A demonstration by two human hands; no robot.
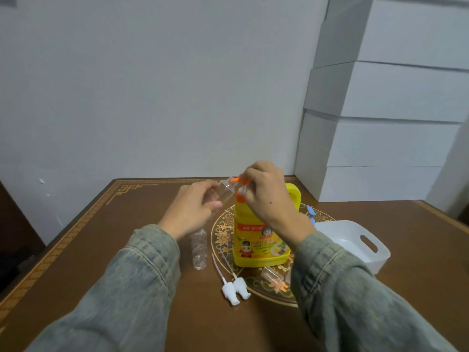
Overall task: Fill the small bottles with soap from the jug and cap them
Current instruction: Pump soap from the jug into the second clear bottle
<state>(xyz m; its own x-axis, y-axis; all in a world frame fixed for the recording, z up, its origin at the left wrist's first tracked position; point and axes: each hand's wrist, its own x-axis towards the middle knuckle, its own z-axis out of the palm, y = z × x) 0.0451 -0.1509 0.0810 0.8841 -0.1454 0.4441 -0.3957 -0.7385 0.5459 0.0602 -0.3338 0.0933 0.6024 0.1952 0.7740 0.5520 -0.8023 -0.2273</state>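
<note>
Soap has to go from the tall yellow plastic jug point(261, 235) into the small clear plastic bottle point(225, 191), and everything is arranged around that jug. I keep my left hand point(195, 209) curled round the bottle, tilted so its open mouth meets the orange pump spout point(234, 179) just left of the jug's top; that tilt looks meant to catch the stream without drips. My right hand point(266, 189) sits over the jug's orange pump head, fingers bent down on it, apparently to press, though I cannot tell how firmly it grips.

A second clear empty bottle point(198, 250) stands just left of the jug's base, waiting its turn. Two white spray caps with long dip tubes point(234, 288) lie in front of the jug, close enough to grab once a bottle is full. Another small clear piece point(270, 276), too blurred to identify, lies near the jug's front right corner. The white plastic basket point(365, 247) rests to the jug's right, likely for finished bottles. All of it stands on the brown patterned table point(127, 224).

I judge filling has barely begun; no soap shows in the held bottle.
</note>
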